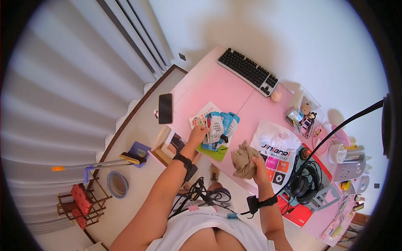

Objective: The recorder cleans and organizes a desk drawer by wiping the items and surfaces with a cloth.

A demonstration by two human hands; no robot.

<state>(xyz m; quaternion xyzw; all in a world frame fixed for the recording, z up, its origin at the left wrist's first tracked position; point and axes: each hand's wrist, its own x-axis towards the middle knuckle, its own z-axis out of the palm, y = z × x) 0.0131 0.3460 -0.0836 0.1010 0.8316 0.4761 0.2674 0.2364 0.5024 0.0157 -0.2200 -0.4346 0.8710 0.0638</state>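
Observation:
My left hand touches the left edge of an acrylic colour pouch, which lies among other blue and white pouches. Whether its fingers grip the pouch is unclear. The pouches rest on a printed booklet with a green lower part, at the front edge of the pink desk. In my right hand is a crumpled brown cloth, held just in front of a white plastic bag that bears printing.
A black phone lies at the desk's left corner. Near the wall are a keyboard and a clear box of small items. Headphones and a red box lie to the right. An open drawer juts out below.

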